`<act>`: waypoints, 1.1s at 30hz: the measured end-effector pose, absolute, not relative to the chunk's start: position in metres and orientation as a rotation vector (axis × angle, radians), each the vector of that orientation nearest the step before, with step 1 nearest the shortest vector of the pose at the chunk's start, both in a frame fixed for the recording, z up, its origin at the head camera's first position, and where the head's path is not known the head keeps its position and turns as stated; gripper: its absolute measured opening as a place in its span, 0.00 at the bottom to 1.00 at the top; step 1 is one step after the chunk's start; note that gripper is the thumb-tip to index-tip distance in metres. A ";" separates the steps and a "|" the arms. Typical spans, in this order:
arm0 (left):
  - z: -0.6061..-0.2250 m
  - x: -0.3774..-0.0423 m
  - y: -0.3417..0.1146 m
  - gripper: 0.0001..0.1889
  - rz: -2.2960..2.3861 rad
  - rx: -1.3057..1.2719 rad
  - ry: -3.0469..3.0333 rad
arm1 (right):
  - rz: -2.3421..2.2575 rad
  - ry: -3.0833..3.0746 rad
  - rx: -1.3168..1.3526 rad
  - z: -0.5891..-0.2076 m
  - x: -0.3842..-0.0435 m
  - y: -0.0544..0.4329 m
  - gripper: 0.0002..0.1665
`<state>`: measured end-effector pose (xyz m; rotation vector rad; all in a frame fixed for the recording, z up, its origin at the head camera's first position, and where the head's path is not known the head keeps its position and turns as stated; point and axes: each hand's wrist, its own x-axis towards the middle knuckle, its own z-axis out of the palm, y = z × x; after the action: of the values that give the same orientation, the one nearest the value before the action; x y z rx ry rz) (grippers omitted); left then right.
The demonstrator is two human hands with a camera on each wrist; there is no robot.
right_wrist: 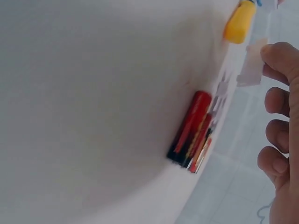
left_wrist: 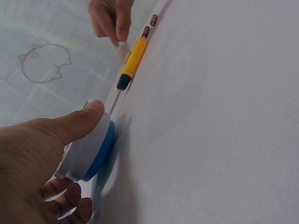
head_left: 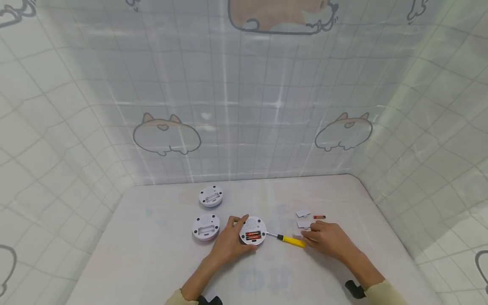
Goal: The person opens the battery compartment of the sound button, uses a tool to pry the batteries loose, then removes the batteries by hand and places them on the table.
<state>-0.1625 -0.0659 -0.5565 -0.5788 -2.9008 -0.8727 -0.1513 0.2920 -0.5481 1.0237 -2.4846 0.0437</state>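
In the head view my left hand (head_left: 230, 242) grips a round white device (head_left: 250, 223) by its edges, thumb on one side and fingers on the other. Two red batteries (head_left: 253, 235) sit side by side in its open compartment. The left wrist view shows a blue lower part (left_wrist: 99, 154) on this device. My right hand (head_left: 328, 240) pinches a thin white battery cover (right_wrist: 252, 67) between thumb and finger, just above the table. Between the hands lies a screwdriver (head_left: 292, 241) with a yellow handle, its shaft pointing at the device.
Two more round white devices, a near one (head_left: 206, 226) and a far one (head_left: 211, 196), lie left with bare battery slots. Beyond my right hand are white covers (head_left: 303, 213) and red-and-black batteries (right_wrist: 190, 130). A printed curtain (head_left: 251, 93) surrounds the white table (head_left: 152, 254).
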 end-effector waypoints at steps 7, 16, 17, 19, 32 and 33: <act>-0.554 -0.162 -0.066 0.54 -0.877 -0.554 -2.949 | -0.015 -2.679 0.962 -0.549 -0.144 0.297 0.13; -0.553 -0.162 -0.066 0.54 -0.881 -0.559 -2.952 | -0.018 -2.696 0.944 -0.553 -0.141 0.301 0.12; -0.553 -0.162 -0.066 0.54 -0.881 -0.560 -2.951 | -0.013 -2.695 0.941 -0.554 -0.141 0.302 0.12; -0.554 -0.162 -0.066 0.54 -0.884 -0.563 -2.947 | -0.011 -2.706 0.926 -0.556 -0.141 0.303 0.13; -0.556 -0.160 -0.066 0.54 -0.920 -0.576 -2.932 | -0.055 -2.789 0.799 -0.559 -0.141 0.305 0.13; -0.556 -0.160 -0.066 0.54 -0.921 -0.573 -2.935 | -0.054 -2.791 0.794 -0.559 -0.141 0.305 0.14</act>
<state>-0.1600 -0.0659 -0.5561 -0.5733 -2.9346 -0.9209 -0.1408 0.3049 -0.5590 0.7944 -2.7905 -0.0536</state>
